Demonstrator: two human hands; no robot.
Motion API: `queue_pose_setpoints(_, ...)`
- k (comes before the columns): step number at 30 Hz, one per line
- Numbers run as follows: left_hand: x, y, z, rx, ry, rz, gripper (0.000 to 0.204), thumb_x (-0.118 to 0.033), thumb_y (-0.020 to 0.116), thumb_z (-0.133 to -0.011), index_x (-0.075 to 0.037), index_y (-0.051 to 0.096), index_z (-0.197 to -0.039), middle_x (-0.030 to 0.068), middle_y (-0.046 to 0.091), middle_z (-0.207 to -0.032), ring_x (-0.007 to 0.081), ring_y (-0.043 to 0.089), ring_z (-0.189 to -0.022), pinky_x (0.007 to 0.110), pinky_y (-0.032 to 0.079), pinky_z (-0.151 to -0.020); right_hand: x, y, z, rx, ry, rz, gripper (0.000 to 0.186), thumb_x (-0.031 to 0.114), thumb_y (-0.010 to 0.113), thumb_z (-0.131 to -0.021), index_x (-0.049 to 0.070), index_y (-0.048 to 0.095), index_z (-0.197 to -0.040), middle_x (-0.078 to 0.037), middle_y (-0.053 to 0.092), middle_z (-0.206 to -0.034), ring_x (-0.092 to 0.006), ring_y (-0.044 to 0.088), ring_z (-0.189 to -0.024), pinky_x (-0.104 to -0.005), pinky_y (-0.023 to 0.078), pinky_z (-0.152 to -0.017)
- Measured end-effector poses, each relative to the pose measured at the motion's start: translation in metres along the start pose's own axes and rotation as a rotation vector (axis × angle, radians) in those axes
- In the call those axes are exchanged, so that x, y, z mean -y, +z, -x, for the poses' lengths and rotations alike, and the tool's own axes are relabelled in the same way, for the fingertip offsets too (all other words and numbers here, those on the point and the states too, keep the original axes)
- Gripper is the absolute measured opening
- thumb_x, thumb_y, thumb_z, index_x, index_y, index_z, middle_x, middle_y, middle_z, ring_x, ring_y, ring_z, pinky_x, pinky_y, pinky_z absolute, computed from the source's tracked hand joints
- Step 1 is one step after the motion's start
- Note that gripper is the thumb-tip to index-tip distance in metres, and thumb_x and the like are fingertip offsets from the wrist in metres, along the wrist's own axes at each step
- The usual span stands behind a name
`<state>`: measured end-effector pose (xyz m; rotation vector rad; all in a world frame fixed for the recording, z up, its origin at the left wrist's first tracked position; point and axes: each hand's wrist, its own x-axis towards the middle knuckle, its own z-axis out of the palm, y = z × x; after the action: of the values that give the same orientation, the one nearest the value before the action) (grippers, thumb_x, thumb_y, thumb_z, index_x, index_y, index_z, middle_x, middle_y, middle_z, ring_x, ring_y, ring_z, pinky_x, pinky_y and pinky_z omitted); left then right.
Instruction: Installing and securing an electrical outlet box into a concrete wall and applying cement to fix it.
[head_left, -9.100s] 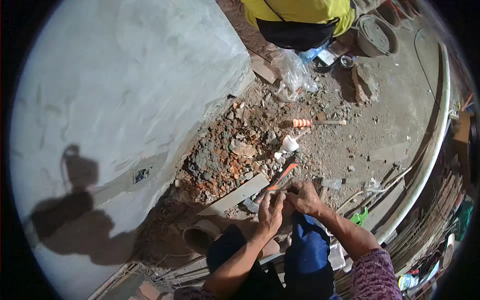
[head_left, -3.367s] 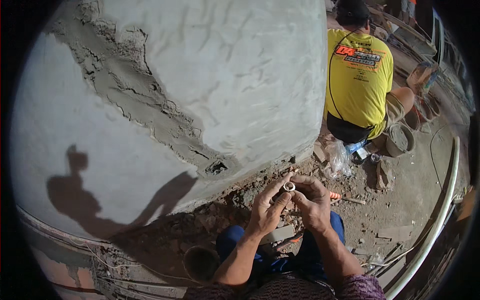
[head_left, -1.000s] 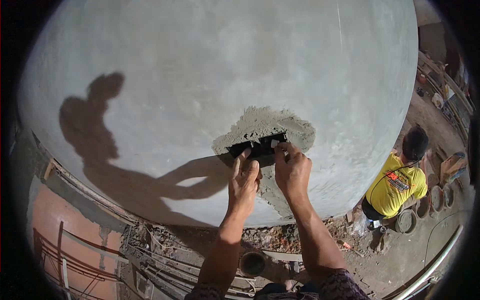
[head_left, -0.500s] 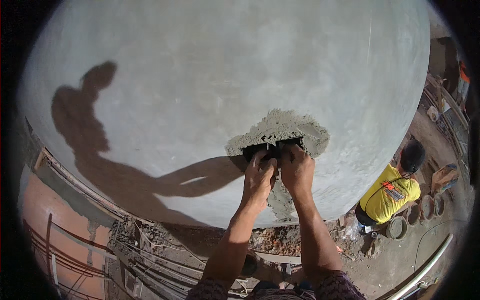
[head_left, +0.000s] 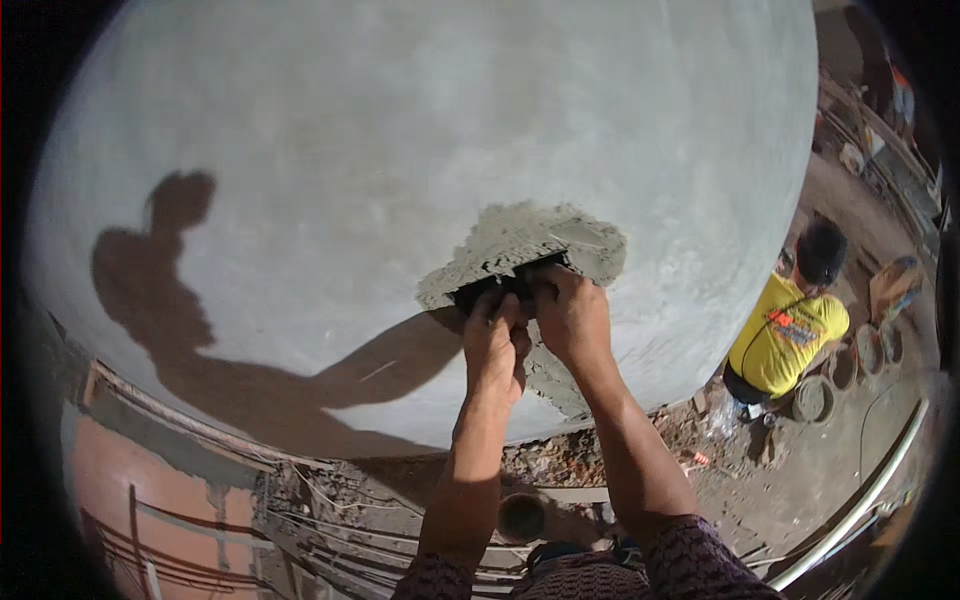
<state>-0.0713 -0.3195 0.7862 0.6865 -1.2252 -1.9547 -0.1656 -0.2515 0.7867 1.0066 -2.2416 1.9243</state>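
Observation:
A dark, flat plastering trowel (head_left: 468, 293) is pressed against a rough patch of wet grey mortar (head_left: 515, 235) on a large curved wall (head_left: 330, 130). My left hand (head_left: 493, 340) is closed on the trowel's left part, fingers bent at its lower side. Beside it, my right hand (head_left: 575, 318) grips the right part. The handle is mostly hidden by both hands. Mortar is heaped along the trowel's upper edge, and a smeared strip of mortar (head_left: 555, 385) runs below my hands. My shadow falls across the wall at left.
Below at right, a person in a yellow shirt (head_left: 785, 335) is near several buckets, one holding grey mix (head_left: 813, 400). A long pale pipe (head_left: 860, 495) lies at lower right. Rubble (head_left: 560, 455) lines the wall's base; a round container (head_left: 521, 518) is beneath my arms.
The view has shifted and tilted, so the hands, trowel and mortar patch appear farther left and slightly higher. Both hands keep their hold, with the trowel still against the mortar.

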Motion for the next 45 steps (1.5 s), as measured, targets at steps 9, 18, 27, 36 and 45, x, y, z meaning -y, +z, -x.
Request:
queue_pose_setpoints(9,0.005,0.006,0.004,-0.063,-0.008,-0.062,0.021,-0.018,0.063,-0.1,-0.016,0.056,-0.12,-0.0033,0.062,-0.083,0.0031,0.042,-0.055,0.02,0.032,-0.048,-0.01,0.003,0.002,-0.039,0.035,-0.055,0.022,0.021,0.062,-0.091,0.007,0.076,-0.1,-0.021,0.07,-0.079,-0.0407,0.069,-0.073,-0.0464,0.055,-0.067)
queue_pose_setpoints(18,0.017,0.004,0.054,-0.027,0.494,-0.61,0.036,-0.019,0.059,-0.103,-0.009,0.052,-0.137,-0.005,0.055,-0.085,0.0025,0.043,-0.062,0.019,0.034,-0.051,-0.018,-0.044,0.047,0.322,0.388,-0.842,0.013,0.015,0.066,-0.096,0.002,0.069,-0.092,-0.005,0.065,-0.065,-0.0175,0.058,-0.05,-0.0315,0.044,-0.046)
queue_pose_setpoints(27,0.023,0.012,0.08,0.092,0.53,-0.753,0.034,-0.024,0.067,-0.098,-0.005,0.064,-0.127,0.0039,0.062,-0.104,0.0083,0.056,-0.079,0.023,0.05,-0.063,-0.038,-0.069,0.067,0.502,0.617,-1.307,0.009,0.009,0.063,-0.098,-0.001,0.065,-0.098,-0.001,0.057,-0.068,-0.0074,0.046,-0.047,-0.0237,0.038,-0.042)
queue_pose_setpoints(36,0.04,0.012,0.084,0.099,0.58,-0.717,0.027,-0.023,0.063,-0.101,-0.003,0.064,-0.119,-0.0027,0.058,-0.088,0.0029,0.045,-0.064,0.02,0.037,-0.054,-0.026,-0.075,0.078,0.451,0.573,-1.263,0.015,0.014,0.065,-0.099,0.0,0.065,-0.094,-0.001,0.055,-0.065,-0.0084,0.047,-0.048,-0.0242,0.038,-0.043)
queue_pose_setpoints(45,0.042,0.015,0.09,0.022,0.459,-0.688,0.024,-0.02,0.057,-0.104,0.0,0.063,-0.117,0.0064,0.064,-0.101,0.0096,0.058,-0.085,0.026,0.049,-0.072,-0.022,-0.07,0.08,0.419,0.548,-1.151,0.017,0.015,0.064,-0.099,-0.001,0.068,-0.093,-0.003,0.059,-0.067,-0.0079,0.048,-0.048,-0.0235,0.038,-0.044)
